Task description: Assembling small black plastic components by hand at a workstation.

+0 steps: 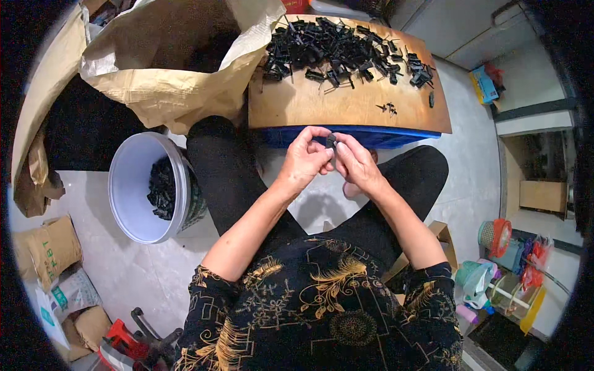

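Note:
My left hand point(304, 158) and my right hand point(356, 162) meet above my lap, fingertips pinched together on one small black plastic part point(331, 141). Both hands grip it, just in front of the near edge of a wooden board point(346, 108). A heap of several similar black plastic parts point(337, 49) lies along the far side of the board. A few tiny black bits point(388, 109) lie alone near its right side.
A white bucket point(133, 185) holding black parts point(162, 188) stands at my left knee. A big tan sack point(167, 68) gapes open behind it. The board rests on a blue crate point(396, 137). Bags lie at lower left, baskets and containers at lower right.

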Demonstrator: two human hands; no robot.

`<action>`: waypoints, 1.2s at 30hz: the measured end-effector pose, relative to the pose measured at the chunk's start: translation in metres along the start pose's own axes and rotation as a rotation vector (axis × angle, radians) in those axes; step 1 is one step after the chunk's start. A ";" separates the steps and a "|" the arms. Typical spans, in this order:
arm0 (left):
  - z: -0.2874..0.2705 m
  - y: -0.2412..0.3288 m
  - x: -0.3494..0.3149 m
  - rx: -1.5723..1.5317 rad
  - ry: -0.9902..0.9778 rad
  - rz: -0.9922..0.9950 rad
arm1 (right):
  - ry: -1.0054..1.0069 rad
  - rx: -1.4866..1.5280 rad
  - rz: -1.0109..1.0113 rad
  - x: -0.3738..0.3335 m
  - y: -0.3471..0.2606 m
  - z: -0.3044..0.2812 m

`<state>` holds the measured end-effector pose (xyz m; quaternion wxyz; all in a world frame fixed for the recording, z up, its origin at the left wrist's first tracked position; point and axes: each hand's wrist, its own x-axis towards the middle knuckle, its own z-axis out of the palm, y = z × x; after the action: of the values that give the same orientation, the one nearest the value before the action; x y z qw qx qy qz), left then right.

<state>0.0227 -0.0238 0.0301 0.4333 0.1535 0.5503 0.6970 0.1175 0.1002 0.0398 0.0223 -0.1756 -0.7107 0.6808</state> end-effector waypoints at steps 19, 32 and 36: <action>0.003 -0.035 0.021 0.444 0.237 0.226 | 0.008 0.008 0.175 0.024 0.032 0.002; -0.002 -0.031 0.026 0.728 0.299 0.280 | 0.055 -0.156 0.051 0.041 0.051 0.003; -0.011 -0.023 0.024 0.118 0.192 0.082 | 0.087 -0.127 0.067 0.032 0.044 -0.002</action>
<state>0.0116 -0.0112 -0.0009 0.3402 0.1337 0.6226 0.6919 0.0979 0.1115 -0.0094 0.0191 -0.2298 -0.7447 0.6263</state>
